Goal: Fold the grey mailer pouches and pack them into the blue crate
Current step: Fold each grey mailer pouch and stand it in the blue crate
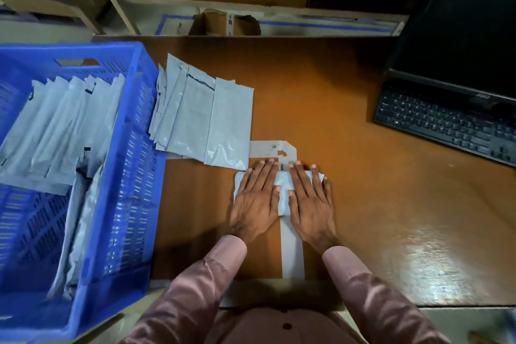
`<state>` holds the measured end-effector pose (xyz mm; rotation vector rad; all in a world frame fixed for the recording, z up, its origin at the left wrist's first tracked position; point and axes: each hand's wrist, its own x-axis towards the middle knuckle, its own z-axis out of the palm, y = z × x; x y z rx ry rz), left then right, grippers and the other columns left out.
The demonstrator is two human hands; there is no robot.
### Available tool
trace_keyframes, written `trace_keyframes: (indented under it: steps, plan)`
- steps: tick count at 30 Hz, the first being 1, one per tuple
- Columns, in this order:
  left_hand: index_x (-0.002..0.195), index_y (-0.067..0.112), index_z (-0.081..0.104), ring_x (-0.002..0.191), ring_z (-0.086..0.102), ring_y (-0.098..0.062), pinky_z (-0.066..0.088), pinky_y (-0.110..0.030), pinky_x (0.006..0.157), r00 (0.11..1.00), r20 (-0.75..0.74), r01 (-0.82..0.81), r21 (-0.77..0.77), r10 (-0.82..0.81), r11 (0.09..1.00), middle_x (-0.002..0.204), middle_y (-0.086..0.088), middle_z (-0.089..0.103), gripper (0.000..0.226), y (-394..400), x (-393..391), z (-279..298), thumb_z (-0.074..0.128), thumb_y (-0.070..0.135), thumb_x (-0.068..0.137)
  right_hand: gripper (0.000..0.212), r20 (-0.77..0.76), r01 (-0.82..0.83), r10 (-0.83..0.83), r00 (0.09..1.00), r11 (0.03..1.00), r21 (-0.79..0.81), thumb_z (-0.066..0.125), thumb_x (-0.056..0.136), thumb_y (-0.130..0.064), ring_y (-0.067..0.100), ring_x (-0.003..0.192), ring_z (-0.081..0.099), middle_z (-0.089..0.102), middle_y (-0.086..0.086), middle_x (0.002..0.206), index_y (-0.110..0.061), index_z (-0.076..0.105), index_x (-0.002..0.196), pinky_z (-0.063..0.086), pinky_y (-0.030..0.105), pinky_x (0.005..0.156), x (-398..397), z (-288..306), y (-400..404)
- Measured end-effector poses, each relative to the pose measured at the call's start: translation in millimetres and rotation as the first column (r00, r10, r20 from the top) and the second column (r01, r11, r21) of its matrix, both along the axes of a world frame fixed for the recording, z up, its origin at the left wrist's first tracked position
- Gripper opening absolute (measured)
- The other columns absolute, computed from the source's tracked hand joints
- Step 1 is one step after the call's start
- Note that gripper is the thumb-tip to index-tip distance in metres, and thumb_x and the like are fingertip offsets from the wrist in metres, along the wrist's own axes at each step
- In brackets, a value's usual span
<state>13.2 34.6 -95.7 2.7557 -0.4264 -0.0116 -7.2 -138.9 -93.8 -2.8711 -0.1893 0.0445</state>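
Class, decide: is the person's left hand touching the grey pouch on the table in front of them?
Touching. The head view shows the left hand lying flat, fingers straight, pressing the grey pouch.

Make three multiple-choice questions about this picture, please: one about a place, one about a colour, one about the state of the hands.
1. Where does the crate stand?
A. at the person's left
B. behind the keyboard
C. on the shelf

2. What colour are the sleeves?
A. green
B. dusty pink
C. white

3. What do the hands do?
A. lift a pouch
B. type
C. press flat on a pouch

Answers:
1 A: the blue crate stands left of the table, pouches inside.
2 B: both sleeves are dusty pink.
3 C: left hand and right hand lie with straight fingers on the grey pouch.
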Motion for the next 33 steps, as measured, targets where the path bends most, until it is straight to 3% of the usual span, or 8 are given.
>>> trace_keyframes:
  steps: [12,16,19,22,24,27,30,33]
  plan:
    - [0.165,0.019,0.019,0.159,0.009,-0.015,0.010,-0.042,0.130,0.997,-0.076,0.018,-0.033,-0.021,0.999,0.171,0.001,0.021,0.060,2.9,0.5,2.8,0.012,0.044,0.111,0.061,-0.134,-0.019,0.021,0.991,1.000,0.012,0.009,0.109,-0.049,0.022,0.160,-0.008,0.000,-0.005,0.174,-0.029,0.003,0.166,0.005,0.051,0.128,1.4,12.6,-2.4]
    - [0.166,0.020,0.014,0.160,0.004,-0.015,-0.004,-0.036,0.130,0.973,-0.199,0.118,-0.001,-0.116,0.993,0.173,0.004,0.011,0.058,14.8,7.9,20.3,0.022,0.041,0.112,0.058,-0.281,-0.071,0.088,0.956,0.995,0.069,0.030,0.111,-0.042,0.023,0.160,-0.009,0.009,-0.005,0.172,-0.029,0.011,0.164,0.003,0.052,0.127,12.2,36.2,-6.6]
    - [0.161,0.020,0.029,0.157,0.017,-0.019,-0.001,-0.046,0.129,0.974,-0.190,0.141,0.084,-0.123,0.986,0.168,0.002,0.026,0.057,13.3,17.1,43.0,0.045,0.035,0.108,0.057,-0.280,-0.090,0.104,0.954,0.994,0.060,0.050,0.107,-0.034,0.022,0.160,-0.003,0.023,-0.002,0.169,-0.028,0.029,0.159,0.004,0.052,0.126,19.9,61.1,-2.5]
    - [0.148,0.023,0.044,0.144,0.042,-0.027,0.026,-0.050,0.122,0.956,-0.277,0.119,0.075,-0.094,0.990,0.154,-0.003,0.048,0.058,7.7,20.8,67.4,0.061,0.030,0.093,0.058,-0.290,-0.093,0.100,0.952,0.995,0.038,0.065,0.099,-0.031,0.024,0.158,0.015,0.036,0.005,0.163,-0.022,0.039,0.150,0.015,0.045,0.124,19.4,88.1,5.3]
    - [0.139,0.025,0.050,0.124,0.060,-0.031,0.052,-0.046,0.101,0.947,-0.307,0.110,0.041,-0.092,0.993,0.139,-0.003,0.061,0.056,9.3,21.5,82.5,0.067,0.030,0.087,0.055,-0.296,-0.069,0.080,0.952,0.996,0.049,0.073,0.093,-0.032,0.033,0.142,0.041,0.050,0.008,0.149,-0.021,0.044,0.139,0.031,0.042,0.113,18.2,107.4,5.7]
    - [0.136,0.025,0.048,0.109,0.066,-0.031,0.056,-0.042,0.085,0.976,-0.173,0.149,0.066,-0.135,0.987,0.126,-0.002,0.068,0.055,11.4,15.8,100.9,0.069,0.034,0.086,0.051,-0.181,-0.099,0.098,0.979,0.995,-0.001,0.077,0.088,-0.029,0.032,0.119,0.057,0.060,0.004,0.130,-0.023,0.045,0.128,0.041,0.039,0.099,13.3,122.9,1.3]
    - [0.138,0.023,0.051,0.119,0.059,-0.026,0.055,-0.043,0.090,0.982,0.082,0.154,0.151,-0.167,0.977,0.132,-0.002,0.061,0.053,10.5,4.2,101.9,0.069,0.027,0.088,0.050,0.076,-0.111,0.115,0.990,0.992,-0.059,0.076,0.087,-0.020,0.027,0.115,0.062,0.062,-0.001,0.129,-0.025,0.050,0.130,0.047,0.039,0.098,3.8,115.3,-0.1]
    - [0.131,0.021,0.062,0.120,0.059,-0.024,0.056,-0.039,0.092,0.964,0.188,0.157,0.172,-0.188,0.973,0.128,-0.003,0.059,0.048,13.0,-16.2,78.9,0.076,0.015,0.085,0.055,0.146,-0.091,0.107,0.984,0.990,-0.107,0.081,0.076,-0.010,0.026,0.103,0.068,0.065,0.001,0.119,-0.023,0.061,0.126,0.054,0.040,0.090,-10.3,91.0,1.6]
